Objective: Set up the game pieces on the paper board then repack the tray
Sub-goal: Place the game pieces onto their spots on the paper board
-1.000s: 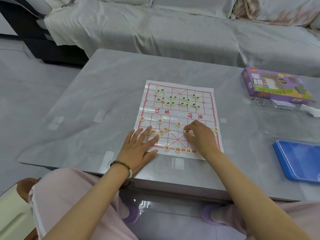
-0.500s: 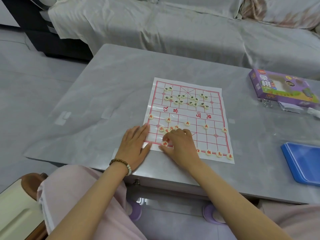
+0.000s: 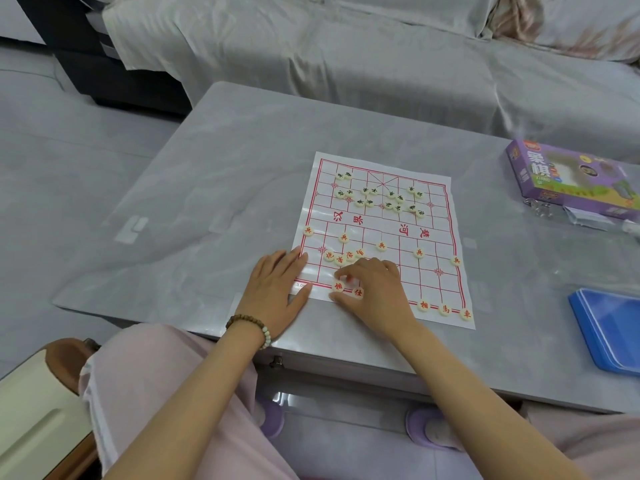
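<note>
Left hand [image 3: 277, 289] lies flat, fingers straight, on the near-left corner of the paper board [image 3: 433, 233], likely pinning the sheet against sliding. Right hand [image 3: 374, 289] curls over the near row, thumb and forefinger pinching a red piece [image 3: 338, 286] onto its line. Board sits close to the near edge of the table [image 3: 225, 188]; blue tray [image 3: 609, 327] lies well apart, right

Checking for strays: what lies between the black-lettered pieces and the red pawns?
Between the black-lettered pieces and red pawns, the head view shows only the paper board's printed red characters; no pieces.
</note>
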`<state>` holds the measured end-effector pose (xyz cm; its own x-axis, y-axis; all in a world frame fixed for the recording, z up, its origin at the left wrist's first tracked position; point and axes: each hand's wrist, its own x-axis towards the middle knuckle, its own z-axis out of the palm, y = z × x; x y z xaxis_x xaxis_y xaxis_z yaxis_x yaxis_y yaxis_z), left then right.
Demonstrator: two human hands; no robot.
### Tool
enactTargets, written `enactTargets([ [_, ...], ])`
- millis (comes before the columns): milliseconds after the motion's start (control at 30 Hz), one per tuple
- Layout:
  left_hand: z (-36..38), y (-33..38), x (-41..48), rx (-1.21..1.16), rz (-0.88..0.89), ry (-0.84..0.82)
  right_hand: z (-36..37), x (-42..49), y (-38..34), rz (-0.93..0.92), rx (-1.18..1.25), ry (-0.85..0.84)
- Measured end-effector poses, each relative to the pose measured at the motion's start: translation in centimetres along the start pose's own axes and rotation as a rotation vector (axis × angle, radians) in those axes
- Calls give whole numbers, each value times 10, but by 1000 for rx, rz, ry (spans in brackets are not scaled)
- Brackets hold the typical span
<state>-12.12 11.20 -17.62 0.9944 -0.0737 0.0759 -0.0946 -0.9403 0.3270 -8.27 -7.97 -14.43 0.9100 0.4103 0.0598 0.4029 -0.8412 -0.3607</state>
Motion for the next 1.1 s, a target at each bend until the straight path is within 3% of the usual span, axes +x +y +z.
enactTargets([
  [367,3,-3,0,25,-3,-7,4,-1,1,25,20,8],
  [533,3,-3,0,15,-4,-12,-13,13,12,57,69,97],
  [767,2,-3,0,-10,-6,-9,-22,41,30,103,-93,-100],
  [1100,1,-1,0,-9,-18,-11,-23,25,36,181,92,-34],
])
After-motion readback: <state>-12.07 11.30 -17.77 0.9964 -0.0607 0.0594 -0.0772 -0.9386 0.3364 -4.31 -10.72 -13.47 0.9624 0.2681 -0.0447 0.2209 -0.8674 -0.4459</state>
